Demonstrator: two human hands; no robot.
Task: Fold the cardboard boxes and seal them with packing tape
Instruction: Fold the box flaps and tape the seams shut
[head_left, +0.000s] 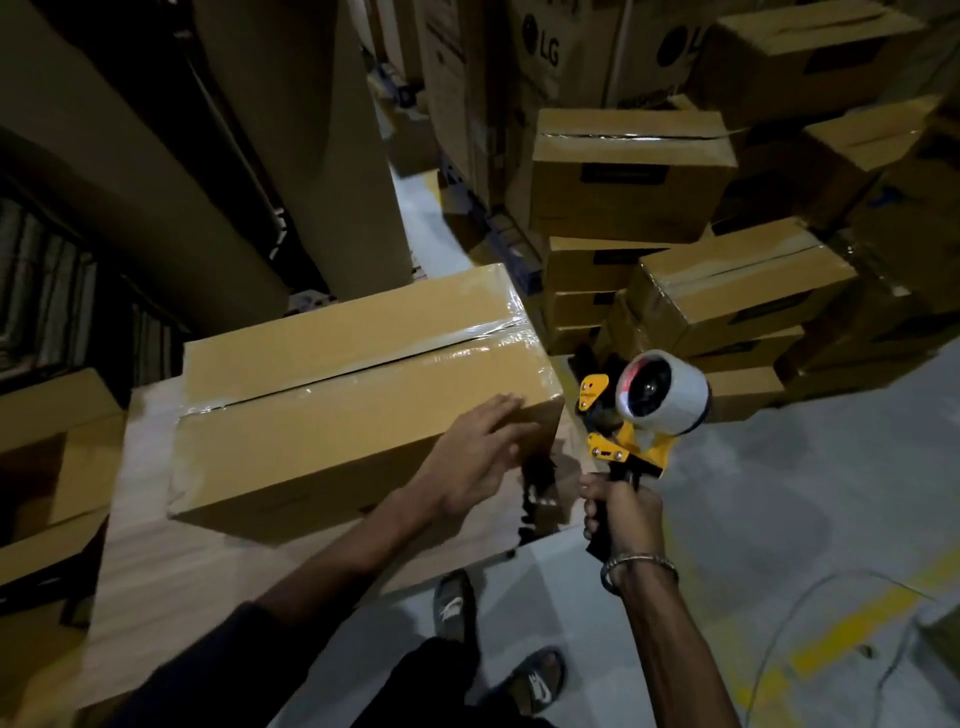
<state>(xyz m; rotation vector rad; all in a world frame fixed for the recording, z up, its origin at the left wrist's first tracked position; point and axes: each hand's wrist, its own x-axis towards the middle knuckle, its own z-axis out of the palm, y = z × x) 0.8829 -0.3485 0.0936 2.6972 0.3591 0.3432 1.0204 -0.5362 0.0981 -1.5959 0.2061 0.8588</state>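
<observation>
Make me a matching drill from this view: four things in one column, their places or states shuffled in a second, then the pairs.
Things:
1. left hand
2. right hand
3. box on the table
4. tape roll

States:
A. grips the black handle of the dispenser
B. closed, with tape along the top seam
C. fingers flat on the box's near right corner
D. mounted on the yellow dispenser, off the box

Pairs: 1-C, 2-A, 3-B, 4-D
</observation>
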